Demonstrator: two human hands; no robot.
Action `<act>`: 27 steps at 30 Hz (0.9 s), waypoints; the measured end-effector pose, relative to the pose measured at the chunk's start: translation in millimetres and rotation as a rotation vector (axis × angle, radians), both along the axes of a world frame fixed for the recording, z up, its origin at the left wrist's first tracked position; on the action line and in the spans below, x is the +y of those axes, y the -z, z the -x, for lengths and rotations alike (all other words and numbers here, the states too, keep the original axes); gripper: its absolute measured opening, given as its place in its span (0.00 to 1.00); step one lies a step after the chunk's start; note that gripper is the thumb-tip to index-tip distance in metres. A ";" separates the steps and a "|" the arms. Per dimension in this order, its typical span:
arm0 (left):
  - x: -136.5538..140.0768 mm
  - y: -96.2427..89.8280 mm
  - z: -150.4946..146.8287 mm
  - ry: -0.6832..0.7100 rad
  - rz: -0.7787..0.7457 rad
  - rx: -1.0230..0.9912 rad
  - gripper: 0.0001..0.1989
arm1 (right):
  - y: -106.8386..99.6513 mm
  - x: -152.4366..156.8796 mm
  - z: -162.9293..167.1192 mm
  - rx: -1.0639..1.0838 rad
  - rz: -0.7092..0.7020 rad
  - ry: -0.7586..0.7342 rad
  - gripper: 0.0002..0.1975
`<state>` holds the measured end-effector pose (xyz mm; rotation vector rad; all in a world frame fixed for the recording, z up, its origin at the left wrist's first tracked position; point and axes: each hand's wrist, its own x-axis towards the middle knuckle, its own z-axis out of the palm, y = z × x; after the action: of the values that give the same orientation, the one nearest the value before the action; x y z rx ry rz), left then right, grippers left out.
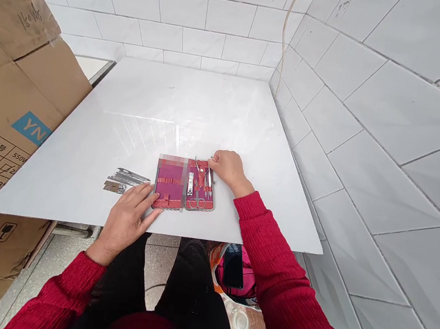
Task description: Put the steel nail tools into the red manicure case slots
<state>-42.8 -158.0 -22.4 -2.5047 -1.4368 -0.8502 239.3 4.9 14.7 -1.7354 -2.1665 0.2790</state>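
A manicure case with a red and purple lining lies unfolded on the white table. Its left half shows a row of elastic loops without tools. In the right half sit small scissors, a nail clipper and other slim metal tools. My left hand rests with fingers spread at the case's left edge, steadying against it. At the top right corner, my right hand pinches the upper end of a slim metal manicure tool. Several metal tools and a nail clipper lie left of the case.
A large cardboard box stands along the table's left side. Tiled walls border the back and right, with a cable hanging in the corner. Below the front edge are a bag with a phone on it and a cup.
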 end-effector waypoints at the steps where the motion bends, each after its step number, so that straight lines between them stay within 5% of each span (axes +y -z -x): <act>1: -0.1 0.1 0.2 0.000 0.000 0.003 0.17 | 1.1 -0.4 1.6 -0.002 -0.016 0.001 0.10; 7: -0.7 -1.5 -0.9 0.002 0.004 -0.001 0.16 | 1.4 2.1 3.0 0.127 -0.066 0.076 0.09; 13: -0.2 -1.4 -1.6 -0.001 -0.006 0.008 0.16 | -13.1 11.4 -32.6 0.338 -0.067 0.270 0.09; 22: -1.2 -1.6 -1.7 -0.010 0.002 0.011 0.17 | -15.5 12.1 -40.0 -0.048 0.027 0.304 0.07; 27: -0.6 -0.9 -1.7 -0.002 0.000 0.004 0.16 | -18.6 7.1 -35.0 0.188 -0.002 0.265 0.08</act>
<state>-41.1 -158.6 -21.5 -2.5031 -1.4375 -0.8450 274.3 12.0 33.3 -1.8869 -1.7832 0.3548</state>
